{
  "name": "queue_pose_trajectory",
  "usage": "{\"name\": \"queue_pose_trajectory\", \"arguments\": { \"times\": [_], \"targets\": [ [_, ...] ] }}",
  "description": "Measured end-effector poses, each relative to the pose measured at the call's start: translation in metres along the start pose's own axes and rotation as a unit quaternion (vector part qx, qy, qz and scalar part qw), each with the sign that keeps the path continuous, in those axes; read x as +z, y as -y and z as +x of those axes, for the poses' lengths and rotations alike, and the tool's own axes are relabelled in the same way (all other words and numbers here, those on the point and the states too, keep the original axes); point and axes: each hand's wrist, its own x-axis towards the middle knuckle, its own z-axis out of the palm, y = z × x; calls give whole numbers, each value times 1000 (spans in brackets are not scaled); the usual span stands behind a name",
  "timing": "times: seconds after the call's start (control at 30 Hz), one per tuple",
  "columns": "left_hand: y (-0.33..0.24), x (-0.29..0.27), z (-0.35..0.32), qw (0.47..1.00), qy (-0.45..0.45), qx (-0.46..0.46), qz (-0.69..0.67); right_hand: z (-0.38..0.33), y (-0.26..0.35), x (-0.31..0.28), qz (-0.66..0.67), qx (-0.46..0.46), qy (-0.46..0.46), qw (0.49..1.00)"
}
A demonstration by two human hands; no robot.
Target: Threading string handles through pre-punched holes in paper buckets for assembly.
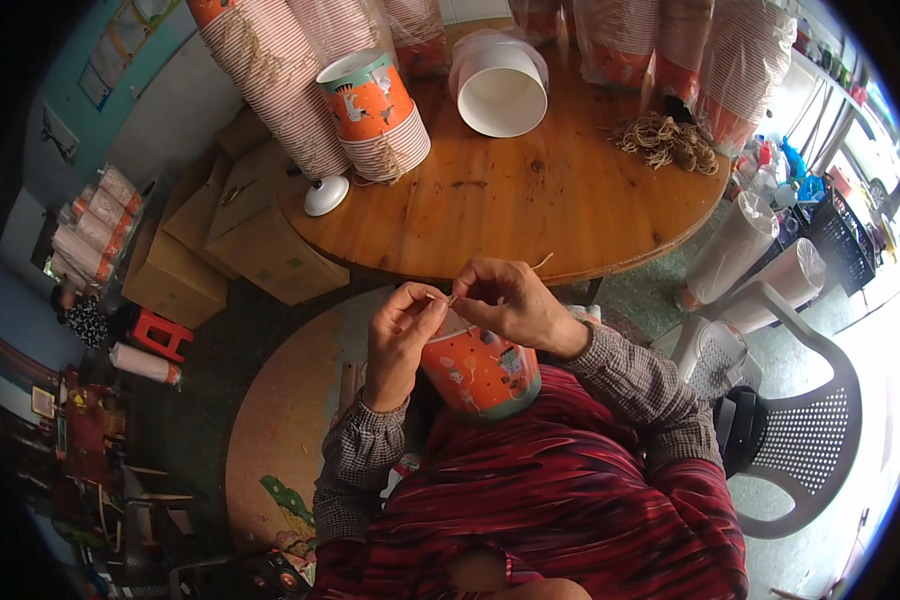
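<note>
Both hands pinch a thin cord [543,262] over an orange bucket [480,375]

The bucket, printed with small figures and banded green at the base, sits tilted in the person's lap, just below the counter's near edge. The left hand [400,340] and right hand [510,303] meet above its rim, thumb and fingertips of each closed on the pale cord, whose loose end sticks out behind the right hand.

The counter [510,215] is a varnished, rounded wooden top with dark knots. On it stand tall nested bucket stacks [270,90], a shorter stack [375,125], a white bucket [503,103] with its mouth facing the person, a knobbed white lid [326,196], a heap of cords [665,142] and plastic-wrapped stacks [745,75]. Around it on the floor [635,300] are cardboard boxes [270,240], a red stool [160,335] and a grey plastic chair [815,440].

The fingers hide much of the cord and part of the rim, so any knot cannot be made out. The farthest stacks are cut off above; glare washes out the right side. Print on the buckets is too small to read.
</note>
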Motion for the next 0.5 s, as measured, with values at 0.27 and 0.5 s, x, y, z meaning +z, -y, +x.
{"name": "queue_pose_trajectory", "arguments": {
  "times": [0.27, 0.5],
  "targets": [
    [1, -1, 1, 1000, 15, 2, -7, 2, -2, 4, -11, -45, -20, 999],
    [-1, -3, -1, 999, 47, -3, 16, -4, 7, 15, -42, -65, -84, 993]
  ]
}}
